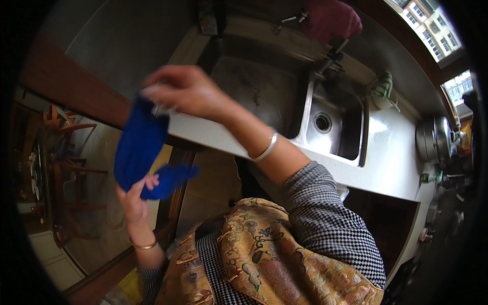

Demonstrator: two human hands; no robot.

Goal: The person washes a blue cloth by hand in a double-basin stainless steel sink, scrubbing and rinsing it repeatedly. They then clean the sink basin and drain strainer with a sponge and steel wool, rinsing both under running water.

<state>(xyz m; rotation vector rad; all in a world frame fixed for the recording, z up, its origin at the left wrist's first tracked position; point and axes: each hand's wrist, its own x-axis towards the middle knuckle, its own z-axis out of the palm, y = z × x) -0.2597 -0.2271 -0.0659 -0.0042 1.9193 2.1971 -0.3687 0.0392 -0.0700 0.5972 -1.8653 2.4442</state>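
Observation:
A blue cloth (pixel 139 141) hangs between my two hands at the left, over the floor beside the counter. My right hand (pixel 183 89), blurred by motion, pinches its upper end near the counter's front corner; a silver bangle is on that wrist. Lower down, my left hand (pixel 135 200) grips the cloth's bottom part, and a loose end trails off to the right. A gold bangle circles the left wrist. Something small and pale shows by the right fingers, too blurred to name.
A double stainless steel sink (pixel 305 114) is set in the white counter (pixel 389 152). A reddish cloth (pixel 335 21) lies over the area behind the faucet (pixel 329 63). A steel pot (pixel 434 139) stands at the right, a bottle (pixel 207 19) behind the sink. Wooden chairs (pixel 72 126) are at the left.

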